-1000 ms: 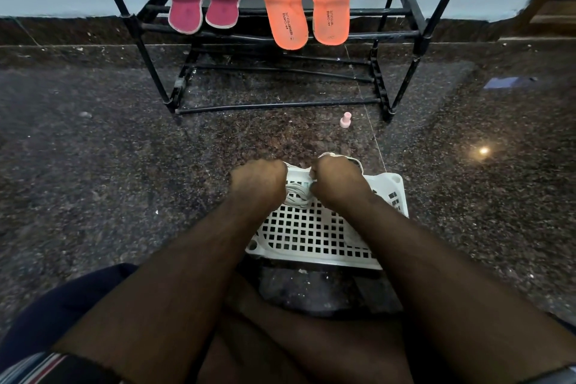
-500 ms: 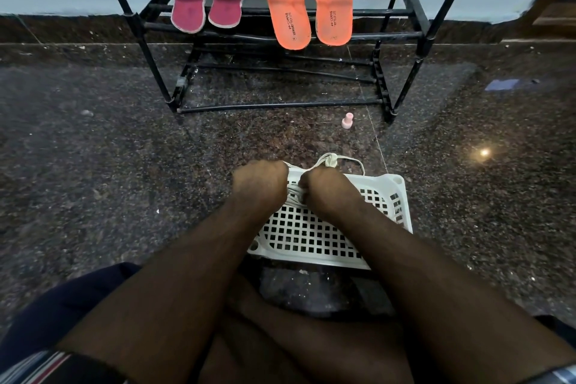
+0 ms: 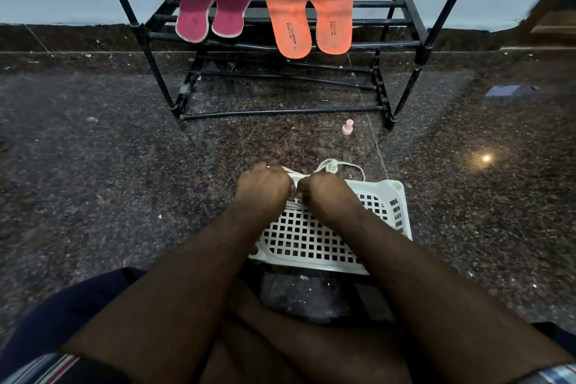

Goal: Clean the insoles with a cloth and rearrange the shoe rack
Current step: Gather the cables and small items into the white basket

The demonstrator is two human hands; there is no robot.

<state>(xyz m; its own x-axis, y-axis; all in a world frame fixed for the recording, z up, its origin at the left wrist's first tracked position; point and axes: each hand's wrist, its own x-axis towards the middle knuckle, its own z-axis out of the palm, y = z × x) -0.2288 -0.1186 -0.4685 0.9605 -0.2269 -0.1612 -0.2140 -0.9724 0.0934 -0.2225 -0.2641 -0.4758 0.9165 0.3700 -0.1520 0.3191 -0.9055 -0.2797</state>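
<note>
While left hand (image 3: 262,187) and right hand (image 3: 322,195) grip what looks like bunched white cloth (image 3: 327,167) over the white perforated plastic basket (image 3: 314,243), a tug could tip it toward 12 o'clock.

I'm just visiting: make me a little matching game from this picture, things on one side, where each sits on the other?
Things:
1. orange insoles
2. maroon insoles
3. small pink bottle
4. white basket

Places:
A. rack shelf, left side
B. under both hands
C. rack shelf, right side
D. floor, by the rack's front right leg

Pairs: 1-C, 2-A, 3-D, 4-B
</note>
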